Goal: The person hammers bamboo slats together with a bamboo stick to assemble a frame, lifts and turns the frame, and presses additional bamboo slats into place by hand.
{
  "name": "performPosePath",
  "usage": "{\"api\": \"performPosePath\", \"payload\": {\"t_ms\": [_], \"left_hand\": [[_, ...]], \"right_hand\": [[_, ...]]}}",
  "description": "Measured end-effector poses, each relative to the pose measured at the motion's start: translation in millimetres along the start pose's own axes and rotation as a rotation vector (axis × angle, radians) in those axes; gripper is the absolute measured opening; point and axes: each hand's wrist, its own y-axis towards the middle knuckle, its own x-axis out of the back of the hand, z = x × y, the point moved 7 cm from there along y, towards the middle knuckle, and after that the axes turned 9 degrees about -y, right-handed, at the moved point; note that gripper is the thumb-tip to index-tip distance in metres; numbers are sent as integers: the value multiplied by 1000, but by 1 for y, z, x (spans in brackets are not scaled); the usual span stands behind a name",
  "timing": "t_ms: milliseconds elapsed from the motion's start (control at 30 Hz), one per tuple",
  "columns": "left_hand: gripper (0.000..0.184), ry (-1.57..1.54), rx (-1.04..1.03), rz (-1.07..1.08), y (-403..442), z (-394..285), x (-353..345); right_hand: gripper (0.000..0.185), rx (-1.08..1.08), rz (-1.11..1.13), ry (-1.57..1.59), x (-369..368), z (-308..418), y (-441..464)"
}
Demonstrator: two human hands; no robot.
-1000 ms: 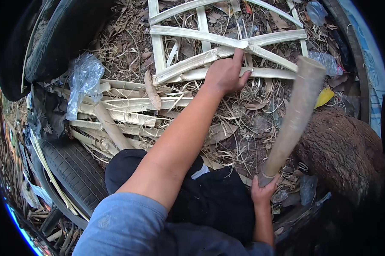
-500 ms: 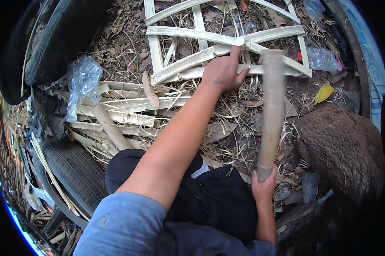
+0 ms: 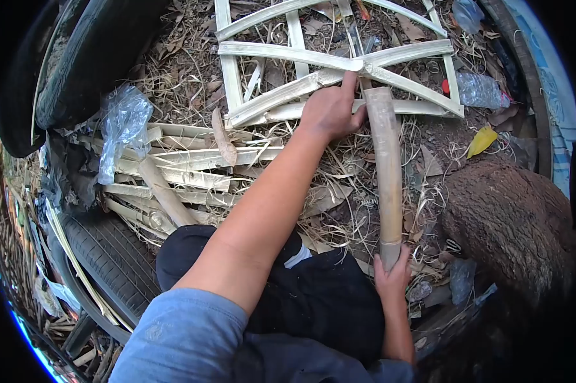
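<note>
A lattice of split bamboo strips (image 3: 272,49) lies on the ground at the top of the view, with strips crossing near its middle. At that crossing my left hand (image 3: 329,110) is closed on the lattice, its index finger against the strips and some fingers hidden. Lower right, my right hand (image 3: 393,271) grips the near end of a thick bamboo stick (image 3: 388,169). The stick points away from me, and its far end is by the lattice's near strip, just right of my left hand. Whether it touches the strip I cannot tell.
Split bamboo pieces (image 3: 192,157) are piled at left, beside a clear plastic bag (image 3: 125,121) and a tyre (image 3: 109,262). A thick tree root or trunk (image 3: 508,217) stands at right, near a plastic bottle (image 3: 480,90). Dry leaves and shavings cover the soil.
The far end of the bamboo stick has swung left toward my left hand, and its motion blur is gone. My left hand keeps its place on the lattice.
</note>
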Motion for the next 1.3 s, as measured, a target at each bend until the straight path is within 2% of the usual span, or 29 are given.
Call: {"api": "performPosePath", "payload": {"t_ms": [100, 133, 233, 267, 333, 400, 467, 533, 567, 633, 733, 800, 867, 933, 1000, 1133, 1200, 1300], "left_hand": [[52, -14, -20, -24, 0, -2, 2], [53, 6, 13, -6, -1, -1, 2], [53, -7, -15, -14, -3, -4, -2], [52, -20, -18, -4, -3, -6, -4], [51, -9, -41, -41, 0, -2, 2], [58, 33, -53, -10, -1, -1, -1], [58, 19, -50, -8, -2, -3, -4], [53, -37, -53, -24, 2, -2, 1], [53, -34, -38, -22, 1, -1, 0], [60, -20, -12, 50, -3, 2, 0], [70, -48, -79, 109, -2, 0, 5], [85, -79, -115, 145, -3, -1, 5], [90, -113, -139, 134, -4, -6, 8], [99, -137, -108, 145, -5, -12, 13], [97, -133, -134, 175, -11, -25, 19], [84, -27, -247, 129, -26, -43, 28], [82, 58, -99, 238, -40, -50, 41], [78, 70, -89, 266, -79, -73, 80]], "right_hand": [[54, 103, -152, 175, 13, 22, -1], [54, 97, -130, 177, 11, 21, -4], [56, -25, 112, -135, -8, 9, 9], [56, -26, 100, -128, -6, 11, 6], [55, 150, -154, 157, 7, 29, -1], [55, 126, -163, 202, 3, 20, 0], [58, 20, 65, -131, -11, 3, 11], [60, 57, 11, -125, -10, 9, 16], [60, 86, -88, 36, -1, 16, 10], [60, 134, -227, 259, 8, 16, -6], [60, 167, -238, 76, 27, 23, -3], [59, 118, -246, 94, 32, 25, 1], [58, 72, -208, 128, 38, 23, 3], [56, 86, -279, 171, 54, 27, -2], [54, 65, -241, 309, 67, 32, -11], [51, 77, -298, 331, 93, 37, -42], [50, 96, -322, 370, 103, 39, -60], [53, 86, -362, 337, 107, 36, -85]]}}
